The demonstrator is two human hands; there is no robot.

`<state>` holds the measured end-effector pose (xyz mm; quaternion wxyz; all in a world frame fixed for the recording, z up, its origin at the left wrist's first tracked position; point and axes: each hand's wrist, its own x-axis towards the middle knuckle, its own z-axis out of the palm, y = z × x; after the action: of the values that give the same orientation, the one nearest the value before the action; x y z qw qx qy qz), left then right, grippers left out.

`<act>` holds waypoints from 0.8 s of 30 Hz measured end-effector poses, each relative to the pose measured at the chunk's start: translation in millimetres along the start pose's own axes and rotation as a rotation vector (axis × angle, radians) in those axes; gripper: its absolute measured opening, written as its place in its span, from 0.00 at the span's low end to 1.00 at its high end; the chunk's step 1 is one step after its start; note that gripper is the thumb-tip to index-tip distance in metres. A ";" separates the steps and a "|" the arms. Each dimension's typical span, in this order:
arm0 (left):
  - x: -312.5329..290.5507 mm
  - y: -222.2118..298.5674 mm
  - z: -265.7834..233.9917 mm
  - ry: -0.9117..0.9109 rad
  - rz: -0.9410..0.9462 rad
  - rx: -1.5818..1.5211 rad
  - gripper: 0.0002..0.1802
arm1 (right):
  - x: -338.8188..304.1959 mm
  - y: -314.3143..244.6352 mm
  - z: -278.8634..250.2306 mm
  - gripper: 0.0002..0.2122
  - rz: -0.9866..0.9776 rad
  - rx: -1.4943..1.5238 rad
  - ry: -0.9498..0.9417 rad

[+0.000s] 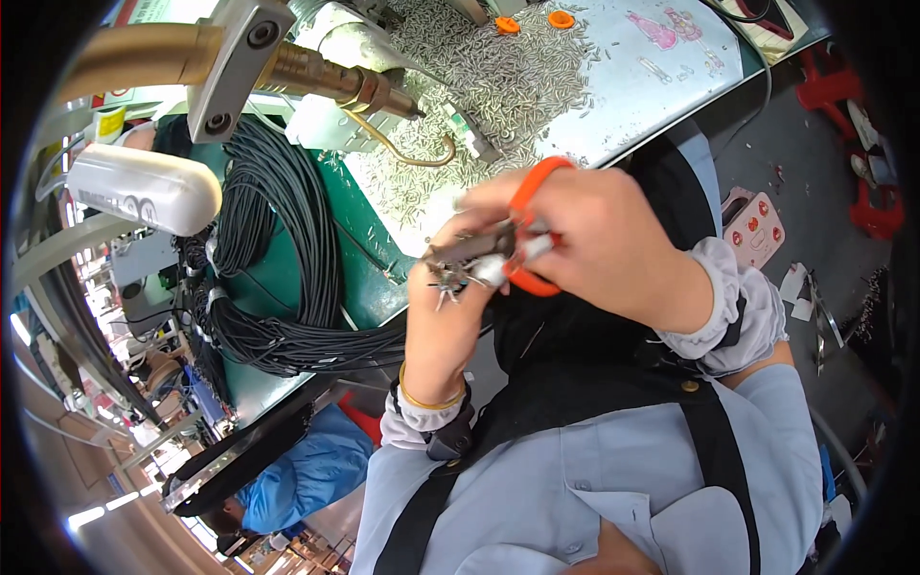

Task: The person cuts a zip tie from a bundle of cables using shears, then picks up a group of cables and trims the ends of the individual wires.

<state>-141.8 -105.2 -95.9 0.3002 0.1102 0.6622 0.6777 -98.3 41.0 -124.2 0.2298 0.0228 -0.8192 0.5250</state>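
Observation:
My right hand (613,240) is closed round the orange handles of a pair of scissors (537,187), blurred by motion. Their dark blades reach left to my left hand (441,326), which is closed with its thumb side up. A small cluster of thin silvery metal pieces (447,286) sticks out at its fingers, beside something white. Whether the blades touch the cluster I cannot tell. Just beyond both hands, a heap of small silvery metal pieces (508,86) covers part of the light worktop.
Left of my hands, coils of black cable (287,230) lie on a green mat (350,264). A machine with a brass-coloured fitting (316,79) overhangs the heap. Two orange pieces (561,19) lie at the far side. A person in blue (316,470) is at lower left; red stools (829,86) stand right.

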 end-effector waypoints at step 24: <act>-0.1 -2.2 -24.1 -0.072 -0.303 -0.521 0.10 | -0.6 4.7 -5.4 0.05 -0.448 -0.417 -0.031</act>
<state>-154.3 -125.4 -100.3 0.4394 -0.0465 0.4638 0.7679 -97.2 47.6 -126.5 0.3272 0.1633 -0.8871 0.2816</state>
